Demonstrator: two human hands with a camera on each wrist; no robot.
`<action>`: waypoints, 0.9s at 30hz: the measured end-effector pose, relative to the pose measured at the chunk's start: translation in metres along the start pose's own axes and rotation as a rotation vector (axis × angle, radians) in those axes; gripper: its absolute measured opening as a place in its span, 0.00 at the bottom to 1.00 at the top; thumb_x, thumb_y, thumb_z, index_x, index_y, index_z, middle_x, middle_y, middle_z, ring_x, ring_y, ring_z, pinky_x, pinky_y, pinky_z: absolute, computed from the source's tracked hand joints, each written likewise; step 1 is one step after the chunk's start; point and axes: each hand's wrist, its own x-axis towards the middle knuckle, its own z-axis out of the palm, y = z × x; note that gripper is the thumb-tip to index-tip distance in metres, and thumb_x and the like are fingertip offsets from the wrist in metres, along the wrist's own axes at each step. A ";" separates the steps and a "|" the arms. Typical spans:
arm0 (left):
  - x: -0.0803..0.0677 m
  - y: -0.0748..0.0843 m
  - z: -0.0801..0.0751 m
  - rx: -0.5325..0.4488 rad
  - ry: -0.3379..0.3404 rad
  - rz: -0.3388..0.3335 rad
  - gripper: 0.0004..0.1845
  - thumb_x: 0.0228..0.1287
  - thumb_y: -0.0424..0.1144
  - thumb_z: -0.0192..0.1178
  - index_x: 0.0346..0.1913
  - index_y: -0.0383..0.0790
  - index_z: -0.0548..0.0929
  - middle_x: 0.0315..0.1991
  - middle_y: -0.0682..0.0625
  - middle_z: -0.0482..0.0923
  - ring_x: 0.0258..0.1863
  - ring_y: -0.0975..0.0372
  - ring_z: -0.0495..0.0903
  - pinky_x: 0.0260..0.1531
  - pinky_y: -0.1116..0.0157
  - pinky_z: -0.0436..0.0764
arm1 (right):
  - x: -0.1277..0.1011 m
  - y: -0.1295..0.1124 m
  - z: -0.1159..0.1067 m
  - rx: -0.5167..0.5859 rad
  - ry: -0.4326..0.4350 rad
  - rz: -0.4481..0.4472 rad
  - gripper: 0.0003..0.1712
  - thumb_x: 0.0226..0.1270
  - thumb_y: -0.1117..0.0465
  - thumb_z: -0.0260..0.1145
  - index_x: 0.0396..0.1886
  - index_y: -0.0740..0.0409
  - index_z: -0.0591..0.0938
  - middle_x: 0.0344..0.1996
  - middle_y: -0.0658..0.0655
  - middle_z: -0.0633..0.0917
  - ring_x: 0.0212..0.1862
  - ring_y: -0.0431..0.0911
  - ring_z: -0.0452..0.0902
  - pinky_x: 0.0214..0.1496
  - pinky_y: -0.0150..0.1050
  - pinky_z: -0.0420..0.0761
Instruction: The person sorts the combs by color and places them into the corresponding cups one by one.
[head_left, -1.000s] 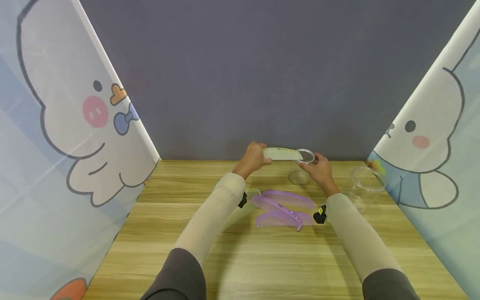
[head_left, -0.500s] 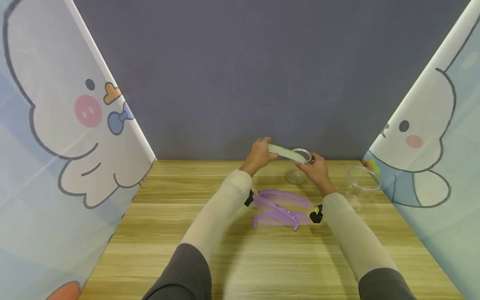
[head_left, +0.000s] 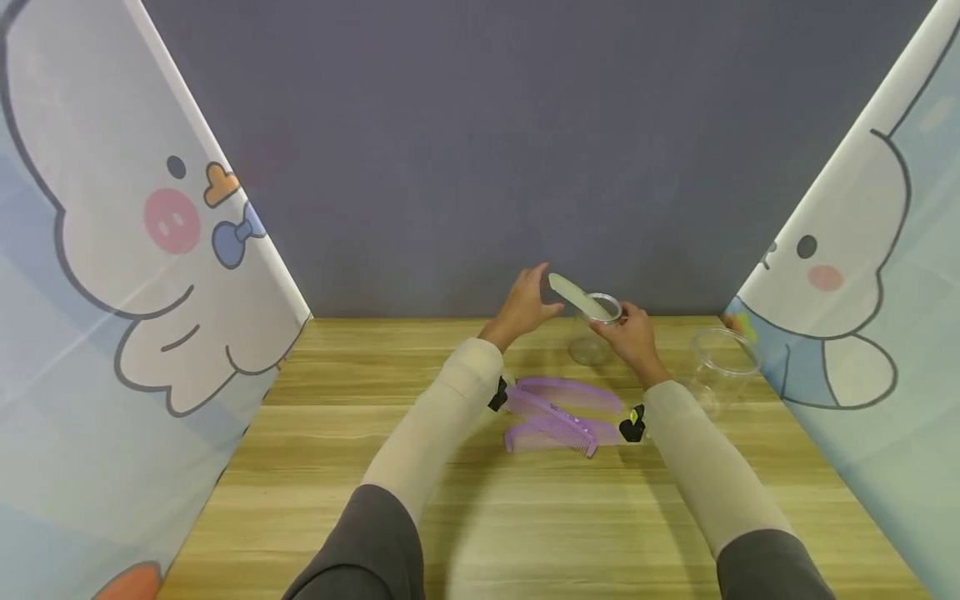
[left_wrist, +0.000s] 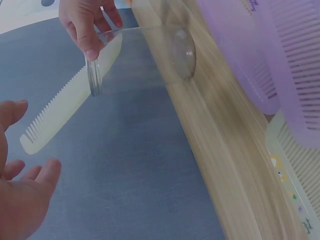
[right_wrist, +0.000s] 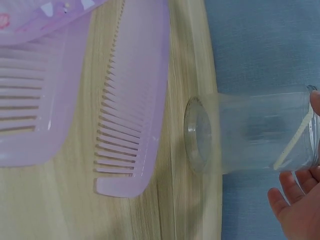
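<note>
Two hands up at the far edge: our right hand (head_left: 633, 333) pinches the clear cup's (head_left: 596, 333) rim to steady it, the cream comb (head_left: 576, 297) leans inside, and our left hand (head_left: 525, 304) hovers open beside it.

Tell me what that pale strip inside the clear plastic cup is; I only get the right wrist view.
Observer: It is a pale cream plastic comb, leaning tilted with its lower end inside the clear plastic cup and its upper end sticking out over the rim.
Operator: Report the left hand.
Observer: The left hand is open beside the comb's upper end; the left wrist view shows a gap between them.
Operator: Say how the right hand holds the cup.
Observer: The right hand pinches the cup's rim with its fingers.
</note>
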 end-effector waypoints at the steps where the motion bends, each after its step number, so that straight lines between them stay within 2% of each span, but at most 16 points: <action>1: 0.000 0.000 -0.001 0.008 -0.011 -0.012 0.46 0.66 0.43 0.70 0.80 0.39 0.56 0.75 0.39 0.62 0.72 0.49 0.68 0.72 0.53 0.71 | 0.000 0.000 -0.001 -0.001 0.001 0.003 0.39 0.60 0.51 0.76 0.62 0.73 0.75 0.54 0.74 0.79 0.57 0.64 0.73 0.55 0.55 0.76; 3: -0.001 -0.002 -0.001 0.023 -0.038 -0.034 0.45 0.67 0.45 0.69 0.80 0.39 0.57 0.77 0.40 0.62 0.75 0.49 0.64 0.74 0.53 0.67 | 0.000 0.000 -0.002 -0.001 -0.004 0.008 0.39 0.61 0.51 0.76 0.63 0.73 0.75 0.55 0.74 0.78 0.58 0.65 0.73 0.58 0.58 0.76; 6: -0.002 -0.003 -0.001 0.017 -0.080 -0.040 0.41 0.70 0.45 0.66 0.79 0.38 0.58 0.76 0.42 0.65 0.75 0.51 0.66 0.73 0.54 0.69 | 0.000 -0.001 -0.003 -0.002 -0.010 0.014 0.40 0.61 0.51 0.75 0.64 0.73 0.74 0.56 0.75 0.78 0.59 0.65 0.72 0.60 0.60 0.75; 11: -0.001 -0.001 0.000 0.039 -0.107 0.027 0.40 0.72 0.45 0.63 0.80 0.38 0.58 0.72 0.44 0.69 0.72 0.52 0.70 0.71 0.56 0.72 | -0.002 -0.003 -0.003 -0.015 -0.016 0.019 0.41 0.62 0.50 0.75 0.65 0.74 0.73 0.57 0.76 0.77 0.59 0.66 0.72 0.61 0.61 0.74; 14: -0.001 0.001 -0.001 0.057 -0.120 0.043 0.41 0.72 0.45 0.63 0.81 0.40 0.56 0.74 0.43 0.67 0.73 0.52 0.68 0.72 0.55 0.70 | -0.002 -0.004 -0.003 -0.014 -0.021 0.016 0.42 0.62 0.50 0.74 0.66 0.74 0.73 0.58 0.76 0.77 0.59 0.66 0.72 0.61 0.62 0.74; 21: -0.003 0.000 -0.005 0.089 -0.148 0.034 0.41 0.72 0.45 0.64 0.82 0.49 0.56 0.76 0.42 0.62 0.74 0.50 0.65 0.73 0.52 0.69 | 0.000 -0.003 -0.003 -0.008 -0.020 0.016 0.41 0.62 0.49 0.74 0.65 0.73 0.73 0.59 0.76 0.77 0.60 0.66 0.71 0.61 0.62 0.74; 27: -0.004 0.000 -0.003 0.089 -0.214 0.051 0.42 0.73 0.44 0.62 0.82 0.59 0.52 0.79 0.42 0.56 0.78 0.45 0.58 0.73 0.44 0.67 | -0.003 -0.004 -0.003 -0.022 -0.033 0.009 0.41 0.64 0.49 0.74 0.66 0.74 0.72 0.58 0.76 0.77 0.58 0.66 0.72 0.59 0.62 0.75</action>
